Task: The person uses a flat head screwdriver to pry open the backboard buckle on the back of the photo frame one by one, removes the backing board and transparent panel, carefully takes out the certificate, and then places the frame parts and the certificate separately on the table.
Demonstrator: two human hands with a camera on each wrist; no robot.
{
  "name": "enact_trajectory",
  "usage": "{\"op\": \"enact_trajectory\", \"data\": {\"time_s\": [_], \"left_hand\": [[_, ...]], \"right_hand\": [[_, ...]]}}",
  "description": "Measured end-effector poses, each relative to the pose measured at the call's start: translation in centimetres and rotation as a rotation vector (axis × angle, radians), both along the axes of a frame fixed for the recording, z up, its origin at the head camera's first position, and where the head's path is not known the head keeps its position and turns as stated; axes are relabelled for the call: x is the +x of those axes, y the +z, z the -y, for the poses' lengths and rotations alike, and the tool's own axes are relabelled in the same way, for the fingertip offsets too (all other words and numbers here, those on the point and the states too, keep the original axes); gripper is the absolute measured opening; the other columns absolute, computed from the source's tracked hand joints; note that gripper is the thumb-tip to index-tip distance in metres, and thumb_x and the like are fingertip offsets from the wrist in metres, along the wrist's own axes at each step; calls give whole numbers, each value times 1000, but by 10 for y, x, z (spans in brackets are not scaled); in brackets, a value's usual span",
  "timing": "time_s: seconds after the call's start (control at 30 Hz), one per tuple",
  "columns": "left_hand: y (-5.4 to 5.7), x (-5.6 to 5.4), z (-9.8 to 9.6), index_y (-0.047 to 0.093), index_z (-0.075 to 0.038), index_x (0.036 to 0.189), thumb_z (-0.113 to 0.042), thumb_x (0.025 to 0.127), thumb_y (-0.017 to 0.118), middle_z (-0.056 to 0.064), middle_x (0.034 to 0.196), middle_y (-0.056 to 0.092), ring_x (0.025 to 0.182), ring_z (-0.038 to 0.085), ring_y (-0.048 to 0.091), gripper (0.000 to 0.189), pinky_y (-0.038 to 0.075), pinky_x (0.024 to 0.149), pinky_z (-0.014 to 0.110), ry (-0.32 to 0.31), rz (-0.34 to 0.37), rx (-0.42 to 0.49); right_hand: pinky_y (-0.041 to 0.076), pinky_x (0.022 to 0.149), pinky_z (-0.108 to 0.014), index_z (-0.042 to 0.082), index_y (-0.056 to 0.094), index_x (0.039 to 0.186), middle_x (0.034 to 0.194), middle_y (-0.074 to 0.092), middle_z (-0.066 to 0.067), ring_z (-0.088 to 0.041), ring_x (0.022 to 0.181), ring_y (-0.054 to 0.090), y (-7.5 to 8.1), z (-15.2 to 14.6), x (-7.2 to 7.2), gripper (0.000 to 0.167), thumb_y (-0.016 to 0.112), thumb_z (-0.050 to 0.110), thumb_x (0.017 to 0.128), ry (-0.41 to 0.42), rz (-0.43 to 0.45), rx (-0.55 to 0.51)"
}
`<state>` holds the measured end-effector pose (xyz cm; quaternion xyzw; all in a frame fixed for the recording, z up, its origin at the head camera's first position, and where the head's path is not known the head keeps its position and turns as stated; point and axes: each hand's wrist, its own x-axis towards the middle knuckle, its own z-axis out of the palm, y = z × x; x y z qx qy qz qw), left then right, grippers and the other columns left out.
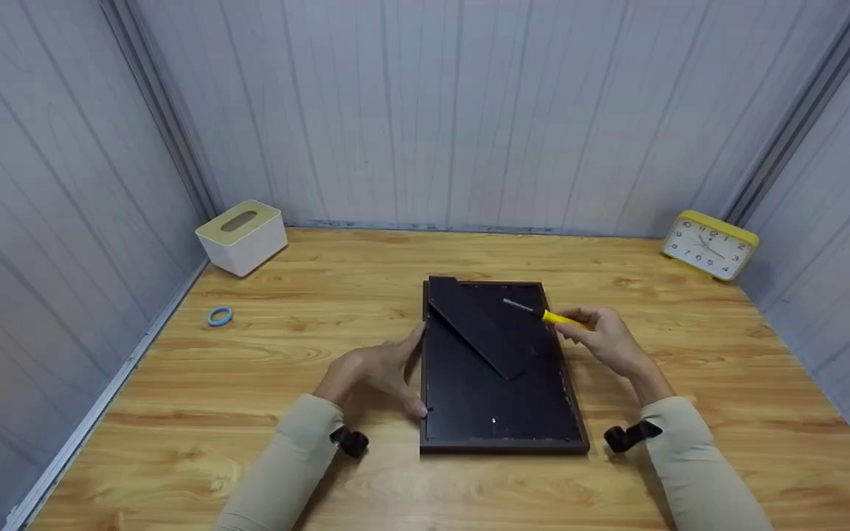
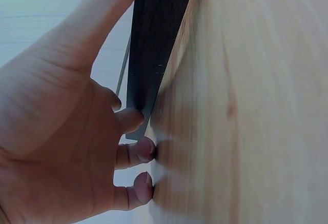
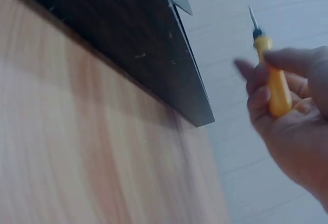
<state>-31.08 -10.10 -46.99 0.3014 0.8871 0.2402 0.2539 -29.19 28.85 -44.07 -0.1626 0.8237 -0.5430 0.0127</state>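
A dark picture frame [image 1: 462, 417] lies back side up on the wooden table, its support leg [image 1: 473, 324] slanting across the backing. My left hand [image 1: 384, 369] touches the frame's left edge, thumb towards the near end and fingers spread towards the far end. In the left wrist view, some fingertips [image 2: 145, 149] rest on the tabletop beside the frame's side. My right hand [image 1: 606, 341] holds a screwdriver [image 1: 556, 318] by its yellow handle, above the frame's right edge. The metal shaft points left over the backing, apart from it in the right wrist view.
A white tissue box [image 1: 251, 247] with a greenish lid stands at the back left. Nearer lies a light blue ring [image 1: 220, 316], perhaps a roll of tape. A yellow alarm clock [image 1: 710, 247] is at the back right. Pale panel walls [image 1: 425, 110] enclose the table.
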Motion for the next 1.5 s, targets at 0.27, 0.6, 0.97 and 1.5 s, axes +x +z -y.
{"op": "enact_trajectory", "data": {"time_s": [0.27, 0.6, 0.97, 1.5], "left_hand": [[0, 0, 1, -19, -16, 158, -59, 67, 87, 21, 164, 6, 149, 41, 12, 147, 19, 118, 52, -3, 7, -8], [-1, 1, 1, -18, -17, 159, -58, 67, 88, 20, 165, 5, 148, 45, 8, 146, 14, 118, 55, 0, 6, -8], [-1, 1, 0, -20, -16, 158, -55, 67, 89, 22, 164, 6, 149, 38, 13, 147, 19, 119, 49, -4, 10, 15], [0, 1, 9, -13, -14, 160, -51, 66, 91, 16, 166, 3, 147, 48, 8, 145, 12, 119, 55, -41, -17, -6]], "right_hand": [[56, 70, -24, -7, 69, 120, 114, 70, -20, -29, 89, 68, -5, 4, -1, 34, 75, 8, 90, 8, -25, -82], [57, 69, -28, -3, 74, 114, 112, 71, -18, -15, 82, 65, -23, 4, -10, 31, 80, 4, 84, 52, -62, -122], [57, 66, -31, -6, 74, 111, 96, 73, -15, -14, 73, 63, -16, 21, 1, 32, 82, 5, 83, 211, -33, -94], [55, 66, -25, 5, 80, 104, 96, 75, -8, -18, 75, 65, -17, 74, 22, 29, 86, 18, 80, 262, 65, 67]]}}
